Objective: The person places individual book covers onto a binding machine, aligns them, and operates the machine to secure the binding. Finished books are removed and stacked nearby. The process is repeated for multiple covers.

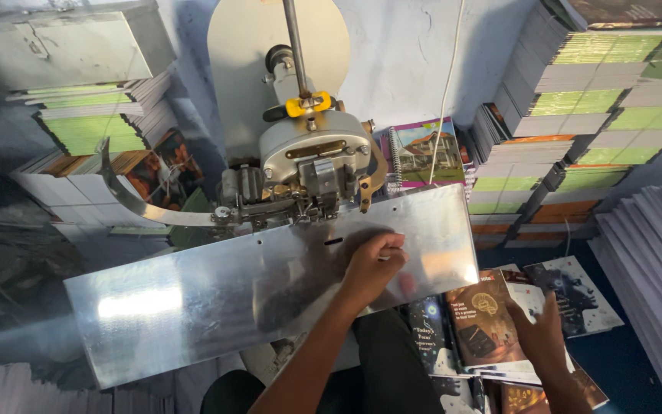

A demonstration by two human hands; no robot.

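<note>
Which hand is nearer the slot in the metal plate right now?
Left. The left hand rests on the metal plate, just right of the slot. The right hand is lower right, over the book covers.

bindery workshop | stitching machine [308, 165] | metal table [193, 299] | stacked booklets [576, 115]

The shiny metal plate [193, 299] of the stitching machine lies tilted, its right end higher, a dark slot near its upper edge; the left hand [377, 261] rests curled on it at about 3 o'clock from the plate's middle. The booklets [492, 322], dark covers with illustrations, lie fanned and overlapping at 4 o'clock below the plate, under the right hand [542, 337].
</note>
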